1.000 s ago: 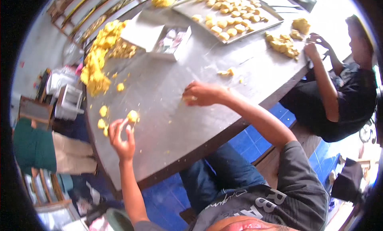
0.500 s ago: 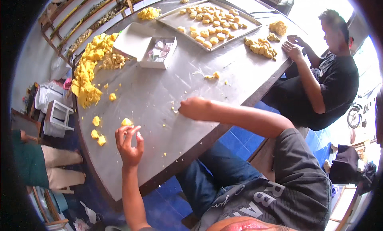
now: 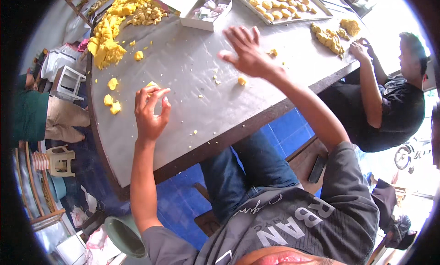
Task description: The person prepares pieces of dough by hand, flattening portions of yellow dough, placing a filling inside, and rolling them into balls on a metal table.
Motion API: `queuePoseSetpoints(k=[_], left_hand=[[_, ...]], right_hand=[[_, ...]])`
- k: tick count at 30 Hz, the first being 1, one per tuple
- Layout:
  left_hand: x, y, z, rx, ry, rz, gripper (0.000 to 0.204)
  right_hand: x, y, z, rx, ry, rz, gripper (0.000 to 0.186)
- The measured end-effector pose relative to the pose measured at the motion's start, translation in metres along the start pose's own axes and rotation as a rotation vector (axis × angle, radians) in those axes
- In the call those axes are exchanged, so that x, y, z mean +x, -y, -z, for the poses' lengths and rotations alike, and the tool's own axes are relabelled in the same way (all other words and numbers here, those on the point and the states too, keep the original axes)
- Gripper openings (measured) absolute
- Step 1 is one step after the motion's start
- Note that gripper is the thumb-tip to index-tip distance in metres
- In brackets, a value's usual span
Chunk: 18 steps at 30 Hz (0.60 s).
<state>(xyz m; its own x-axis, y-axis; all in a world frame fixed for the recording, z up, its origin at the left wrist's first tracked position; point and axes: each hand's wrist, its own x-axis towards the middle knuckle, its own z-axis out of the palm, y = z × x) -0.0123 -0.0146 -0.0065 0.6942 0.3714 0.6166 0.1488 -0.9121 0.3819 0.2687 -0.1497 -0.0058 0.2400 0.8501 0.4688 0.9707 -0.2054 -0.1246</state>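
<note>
My right hand (image 3: 245,49) hovers over the metal-topped table (image 3: 183,123) with its fingers spread and nothing in them. Below it, closer to the table's front edge, sits a small yellow dough ball (image 3: 242,81). On the left, my left hand (image 3: 151,114) has loosely bent fingers, thumb and forefinger apart. A yellow dough lump (image 3: 152,84) shows just past its fingertips, partly hidden; whether they touch it I cannot tell. Farther left lie several dough pieces (image 3: 112,83).
A large yellow dough heap (image 3: 106,40) lies at the far left, near a white box (image 3: 201,23) of small wrapped items. A tray (image 3: 293,20) of dough rounds stands at the back. Brownish dough (image 3: 329,39) lies before a co-worker (image 3: 389,91) seated at right.
My right hand has gone from closed on the table to raised and spread, uncovering the dough ball. My left hand stays by its lump. The whole view has shifted, with table things higher.
</note>
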Motion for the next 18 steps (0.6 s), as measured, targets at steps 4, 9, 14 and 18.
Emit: queuePoseSetpoints(k=[4, 9, 14, 18], left_hand=[[0.006, -0.003, 0.000, 0.015, -0.029, -0.022, 0.023], [0.005, 0.007, 0.003, 0.061, -0.049, -0.072, 0.026], [0.011, 0.002, -0.002, 0.032, -0.081, -0.020, 0.028], [0.011, 0.007, 0.004, 0.071, -0.076, -0.035, 0.029]], right_hand=[[-0.021, -0.002, -0.054, -0.112, 0.157, -0.083, 0.093], [0.006, -0.004, -0.055, -0.060, 0.360, -0.028, 0.100], [0.003, -0.021, -0.069, -0.021, 0.189, -0.090, 0.094], [0.031, -0.015, -0.054, -0.049, -0.058, -0.111, 0.088]])
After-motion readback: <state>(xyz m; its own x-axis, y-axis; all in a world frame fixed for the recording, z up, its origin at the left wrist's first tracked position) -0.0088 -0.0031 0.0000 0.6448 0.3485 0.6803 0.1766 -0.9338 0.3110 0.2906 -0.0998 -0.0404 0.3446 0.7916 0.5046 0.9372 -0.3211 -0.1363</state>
